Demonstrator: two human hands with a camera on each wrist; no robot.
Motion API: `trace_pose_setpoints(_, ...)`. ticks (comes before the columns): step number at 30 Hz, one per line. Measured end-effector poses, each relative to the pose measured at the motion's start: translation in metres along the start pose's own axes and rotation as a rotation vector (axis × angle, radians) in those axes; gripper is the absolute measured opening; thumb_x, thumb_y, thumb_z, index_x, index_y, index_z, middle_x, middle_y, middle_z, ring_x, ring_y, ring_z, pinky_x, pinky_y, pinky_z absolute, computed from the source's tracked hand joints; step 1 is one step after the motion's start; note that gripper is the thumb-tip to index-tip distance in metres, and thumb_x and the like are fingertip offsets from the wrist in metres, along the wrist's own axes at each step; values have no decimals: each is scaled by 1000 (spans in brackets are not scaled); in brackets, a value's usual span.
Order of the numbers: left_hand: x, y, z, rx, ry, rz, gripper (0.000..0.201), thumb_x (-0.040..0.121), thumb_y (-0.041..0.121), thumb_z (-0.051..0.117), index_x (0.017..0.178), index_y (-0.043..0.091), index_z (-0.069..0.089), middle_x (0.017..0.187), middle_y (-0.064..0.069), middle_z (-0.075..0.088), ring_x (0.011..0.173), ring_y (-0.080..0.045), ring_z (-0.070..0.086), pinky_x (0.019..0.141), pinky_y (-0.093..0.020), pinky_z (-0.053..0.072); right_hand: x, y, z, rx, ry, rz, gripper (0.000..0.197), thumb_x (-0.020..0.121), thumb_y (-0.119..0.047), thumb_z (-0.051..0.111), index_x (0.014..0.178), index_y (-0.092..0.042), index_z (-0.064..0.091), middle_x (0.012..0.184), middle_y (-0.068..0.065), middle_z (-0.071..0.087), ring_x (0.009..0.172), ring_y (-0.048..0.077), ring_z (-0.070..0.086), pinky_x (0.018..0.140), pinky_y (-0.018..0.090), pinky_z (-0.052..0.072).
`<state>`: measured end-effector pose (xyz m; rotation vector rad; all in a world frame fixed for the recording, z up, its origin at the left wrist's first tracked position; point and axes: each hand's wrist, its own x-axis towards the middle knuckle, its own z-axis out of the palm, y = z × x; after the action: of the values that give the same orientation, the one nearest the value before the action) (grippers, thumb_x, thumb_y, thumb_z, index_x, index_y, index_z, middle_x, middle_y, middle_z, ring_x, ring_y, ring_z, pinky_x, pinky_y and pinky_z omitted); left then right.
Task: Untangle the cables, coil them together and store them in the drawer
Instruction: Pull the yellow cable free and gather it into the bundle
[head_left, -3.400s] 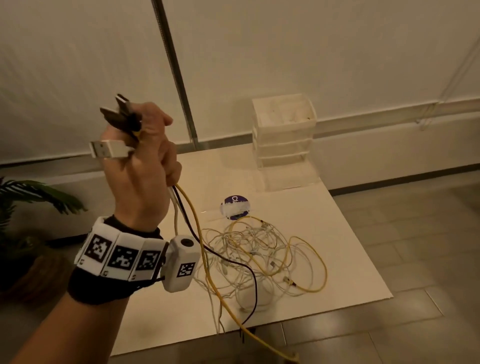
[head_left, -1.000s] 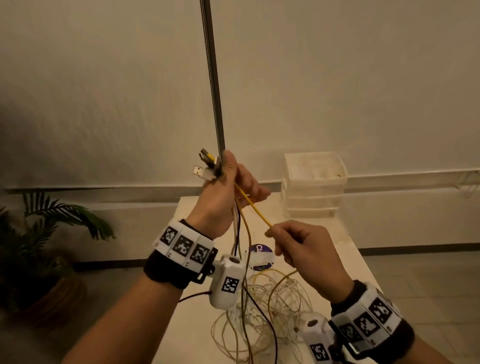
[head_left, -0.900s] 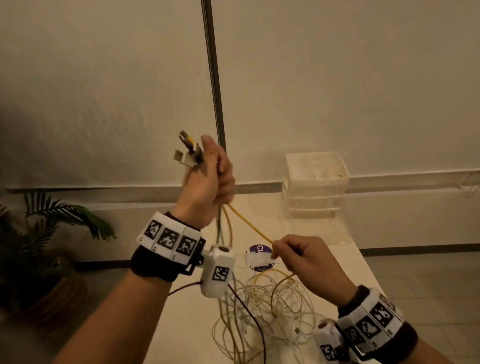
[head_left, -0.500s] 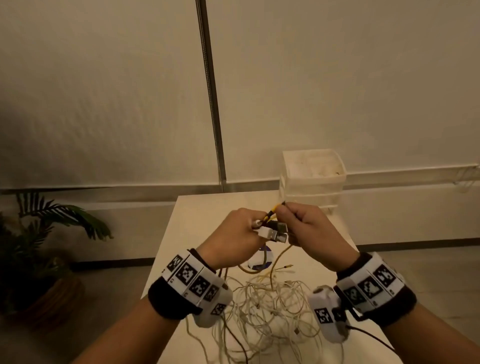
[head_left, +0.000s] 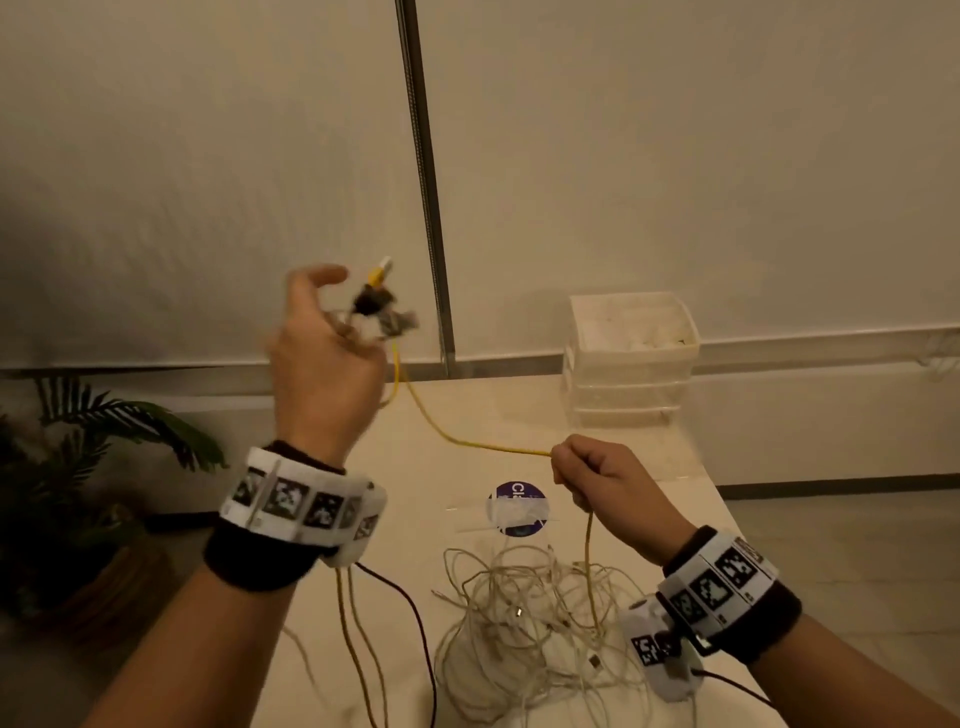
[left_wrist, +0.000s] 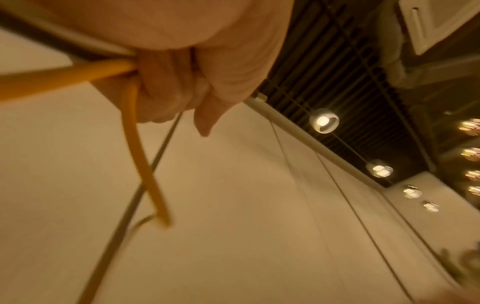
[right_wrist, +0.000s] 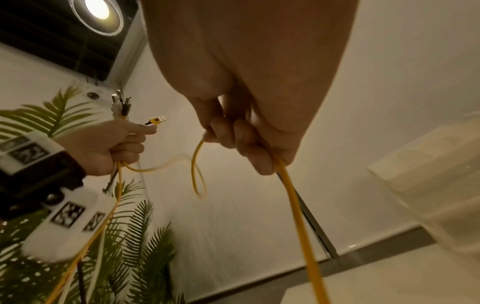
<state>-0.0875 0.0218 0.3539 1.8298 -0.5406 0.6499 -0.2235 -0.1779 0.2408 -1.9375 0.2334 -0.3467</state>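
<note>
My left hand (head_left: 332, 364) is raised above the table's left side and grips a bundle of cable ends (head_left: 376, 306): white, black and yellow plugs stick up out of the fist (right_wrist: 122, 107). A yellow cable (head_left: 467, 441) runs from that fist across to my right hand (head_left: 597, 483), which grips it in a closed fist (right_wrist: 241, 144). From there the yellow cable (right_wrist: 298, 216) drops into a tangled heap of white cables (head_left: 530, 623) on the table. The white drawer unit (head_left: 631, 358) stands at the table's far right edge.
The white table (head_left: 478, 410) carries a round purple sticker (head_left: 517, 506) taped near its middle. A metal pole (head_left: 423, 182) rises behind the table against the wall. A potted palm (head_left: 93, 467) stands on the floor to the left.
The hands met at the plug ends half a second ago, then parted. My left hand rose to the left with the plugs, and my right slid down along the yellow cable.
</note>
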Motion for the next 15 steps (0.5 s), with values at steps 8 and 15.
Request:
trace_pose_setpoints(8,-58,1,48,-47,-854,107,28,81,4,53,98,16,72,85,0,73,77,-14,66,68,-31,51,10,-33,0,277,-99,-16,36,100,-17,46,91,17,53,54,2,36,51,12,27,52,29,25)
trace_pose_setpoints(15,-38,-6,36,1,-659,92,37,76,-5,49,75,27,67,79,3,73,75,-20,67,66,-38,54,5,-42,-8,435,-188,46,32,100,-23,43,84,1,58,55,4,36,47,14,24,48,25,27)
